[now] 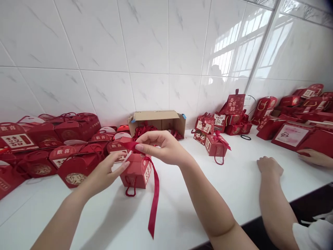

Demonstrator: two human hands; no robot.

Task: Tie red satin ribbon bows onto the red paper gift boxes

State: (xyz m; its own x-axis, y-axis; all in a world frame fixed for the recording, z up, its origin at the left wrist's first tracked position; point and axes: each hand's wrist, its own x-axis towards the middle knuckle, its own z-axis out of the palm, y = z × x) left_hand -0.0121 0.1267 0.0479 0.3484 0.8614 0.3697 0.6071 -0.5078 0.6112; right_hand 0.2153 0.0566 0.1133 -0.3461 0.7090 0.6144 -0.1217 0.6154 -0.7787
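Note:
A small red gift box (134,170) with a dark red cord handle stands on the white table in front of me. My left hand (110,168) is at its left upper side, thumb and fingers closed around a raised, white-edged flap. Between thumb and index finger, my right hand (161,147) pinches a red ribbon (155,198) above the box top. One long tail of the ribbon hangs down the box's right side and lies toward the table's front. The ribbon's other end is partly hidden by my fingers.
Rows of red gift boxes (70,132) fill the left side. Against the wall lies an open cardboard box (156,116) with red ribbons inside. A bow-tied box (216,145) and a black ring (246,137) sit to the right. Another person's hands (270,166) rest nearby, beside more red boxes.

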